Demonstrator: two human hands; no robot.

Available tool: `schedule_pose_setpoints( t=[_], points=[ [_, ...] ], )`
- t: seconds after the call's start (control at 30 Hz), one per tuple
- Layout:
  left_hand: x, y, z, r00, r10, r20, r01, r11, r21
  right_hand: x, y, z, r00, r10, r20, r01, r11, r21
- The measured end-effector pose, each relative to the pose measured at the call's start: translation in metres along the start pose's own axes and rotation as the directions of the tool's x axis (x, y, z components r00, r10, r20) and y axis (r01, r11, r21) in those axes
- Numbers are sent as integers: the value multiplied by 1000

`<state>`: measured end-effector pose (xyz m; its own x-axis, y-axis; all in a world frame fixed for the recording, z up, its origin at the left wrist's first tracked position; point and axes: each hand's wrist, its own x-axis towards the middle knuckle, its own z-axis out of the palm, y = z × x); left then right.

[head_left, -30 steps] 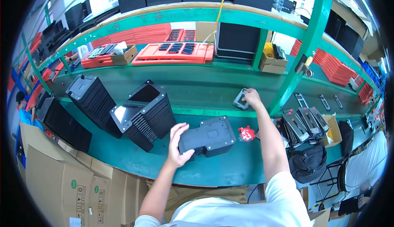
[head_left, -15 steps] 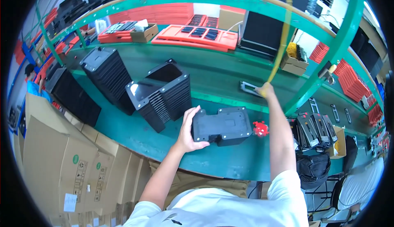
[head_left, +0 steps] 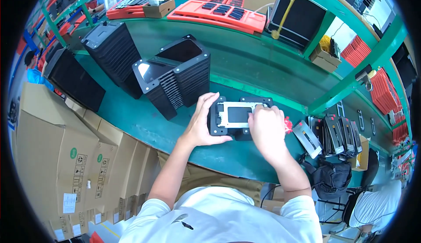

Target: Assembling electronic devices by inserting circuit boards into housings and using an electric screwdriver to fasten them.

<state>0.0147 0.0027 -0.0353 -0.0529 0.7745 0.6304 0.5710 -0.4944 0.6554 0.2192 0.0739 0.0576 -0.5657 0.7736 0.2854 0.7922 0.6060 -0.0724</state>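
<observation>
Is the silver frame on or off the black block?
Apparently on: the silver frame overlaps the black block, under the right hand; full contact unclear.

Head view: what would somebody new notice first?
Probably the middle: the left hand grips a black block, and the right hand holds a silver frame over it. A bright red thing peeks out beside the right hand. Big cardboard boxes fill the lower left.

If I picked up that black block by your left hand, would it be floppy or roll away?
The black block is probably stiff: its edges look straight where the left hand grips it. Being broad and boxy, it seems unlikely to roll. The silvery frame on top might slide if tilted, because the right hand covers only one end.
</observation>
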Motion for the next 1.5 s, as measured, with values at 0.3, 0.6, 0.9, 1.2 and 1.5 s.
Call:
schedule_pose_setpoints(
  t=[0.3, 0.6, 0.9, 1.2, 1.5],
  points=[
    [26, 29, -31, 951, -78, 300, 70, 997, 37, 13, 54, -14, 979, -187, 77, 155, 939, 306],
    [-88, 16, -24, 915, -392, -91, 238, 709, -664, -114, 187, 27, 956, 149, -252, -193, 968, -161],
    [-61, 97, 38, 942, -231, 242, 335, 642, -690, -119, 87, -18, 846, 315, -431, -144, 912, 383],
    [-72, 100, 75, 957, 133, 259, -55, 956, -287, -112, -21, -22, 954, 214, -210, 205, 42, 978],
    [-93, 72, 53, 929, 193, 315, -93, 947, -307, -110, 25, -10, 978, -208, -35, -20, -258, 966]
  ],
)
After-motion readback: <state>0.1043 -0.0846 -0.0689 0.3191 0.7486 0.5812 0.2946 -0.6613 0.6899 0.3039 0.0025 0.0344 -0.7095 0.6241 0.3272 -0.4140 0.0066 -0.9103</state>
